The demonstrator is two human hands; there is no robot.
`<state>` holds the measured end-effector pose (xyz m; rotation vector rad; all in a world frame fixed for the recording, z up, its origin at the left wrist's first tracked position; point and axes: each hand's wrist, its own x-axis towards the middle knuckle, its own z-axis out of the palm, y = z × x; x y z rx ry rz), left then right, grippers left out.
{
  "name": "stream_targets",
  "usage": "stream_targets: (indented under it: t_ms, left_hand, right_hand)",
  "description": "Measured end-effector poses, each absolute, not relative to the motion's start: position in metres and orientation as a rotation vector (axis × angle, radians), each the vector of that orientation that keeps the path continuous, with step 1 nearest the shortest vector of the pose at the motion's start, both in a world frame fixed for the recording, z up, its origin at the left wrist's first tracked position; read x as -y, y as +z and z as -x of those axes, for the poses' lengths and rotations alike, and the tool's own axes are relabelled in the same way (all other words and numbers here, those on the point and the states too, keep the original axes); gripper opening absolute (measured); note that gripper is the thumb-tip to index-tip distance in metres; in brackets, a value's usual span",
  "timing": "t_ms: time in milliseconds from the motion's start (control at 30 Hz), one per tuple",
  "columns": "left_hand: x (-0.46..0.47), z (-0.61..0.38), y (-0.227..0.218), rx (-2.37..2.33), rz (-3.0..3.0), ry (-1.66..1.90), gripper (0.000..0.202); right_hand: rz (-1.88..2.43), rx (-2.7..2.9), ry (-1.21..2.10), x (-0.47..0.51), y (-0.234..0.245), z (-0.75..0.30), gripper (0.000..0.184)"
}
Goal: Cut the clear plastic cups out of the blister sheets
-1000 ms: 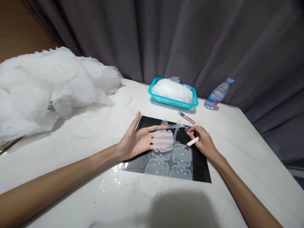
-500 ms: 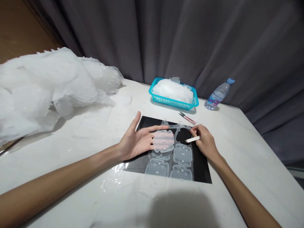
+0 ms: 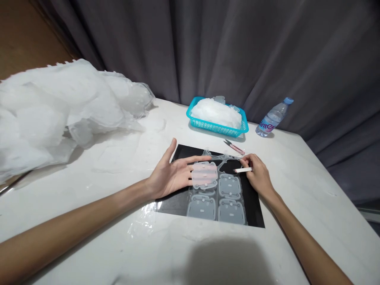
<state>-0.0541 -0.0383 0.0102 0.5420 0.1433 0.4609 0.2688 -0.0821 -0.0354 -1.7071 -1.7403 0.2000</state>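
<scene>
Palm up, my left hand (image 3: 175, 174) has its fingers stretched out and its thumb raised. A loose translucent gasket-like piece (image 3: 204, 175) with rounded corners lies across its fingers. Beneath is a moulded translucent sheet (image 3: 229, 187) of several similar pieces, lying on a black mat (image 3: 255, 209); its upper right part has an open gap. My right hand (image 3: 257, 172) is closed around a slim white stick (image 3: 244, 170) with a dark tip. The thumb and forefinger are at the sheet's upper right corner; whether they pinch it I cannot tell.
Pink-handled thread snips (image 3: 234, 147) lie behind the mat. A turquoise basket (image 3: 218, 130) heaped with whitish pieces stands farther back, and a water bottle (image 3: 271, 118) is to its right. Large bulging plastic bags (image 3: 59, 114) fill the left side of the white table (image 3: 103, 245).
The moulded sheet has slid and turned slightly to the right on the mat. My right hand has shifted a little to the right with the stick. The left hand stays almost still.
</scene>
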Motion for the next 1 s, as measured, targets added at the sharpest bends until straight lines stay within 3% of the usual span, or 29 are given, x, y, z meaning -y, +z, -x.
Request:
stream_targets:
  t_ms: [1000]
  left_hand:
    - [0.032,0.059,0.01,-0.15,-0.608,0.432,0.104]
  right_hand:
    - [1.696,1.799,0.115,0.087,-0.032,-0.264,0.036]
